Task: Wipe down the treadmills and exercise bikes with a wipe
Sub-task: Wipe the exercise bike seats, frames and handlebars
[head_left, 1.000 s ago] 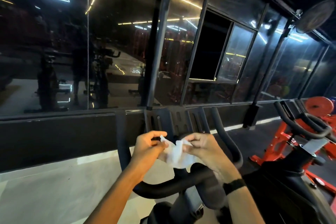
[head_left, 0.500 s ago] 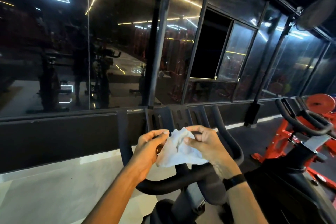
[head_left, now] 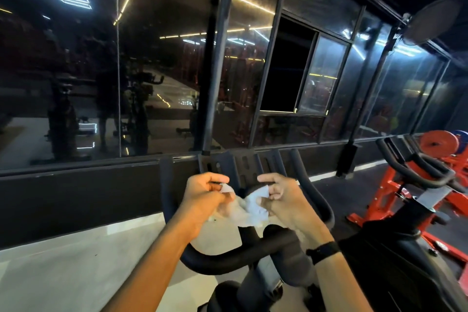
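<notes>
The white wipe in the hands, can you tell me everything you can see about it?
The wipe is a thin, white, crumpled sheet that looks like soft tissue or cloth. It is stretched loosely between both hands: the left hand pinches one edge and the right hand pinches the other, so the middle sags in wrinkled folds. It hangs in the air just above the black handlebar of the exercise bike, and seems not to touch it.

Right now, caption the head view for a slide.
Both hands, left hand and right hand, hold a wipe above bike handlebars.
</notes>
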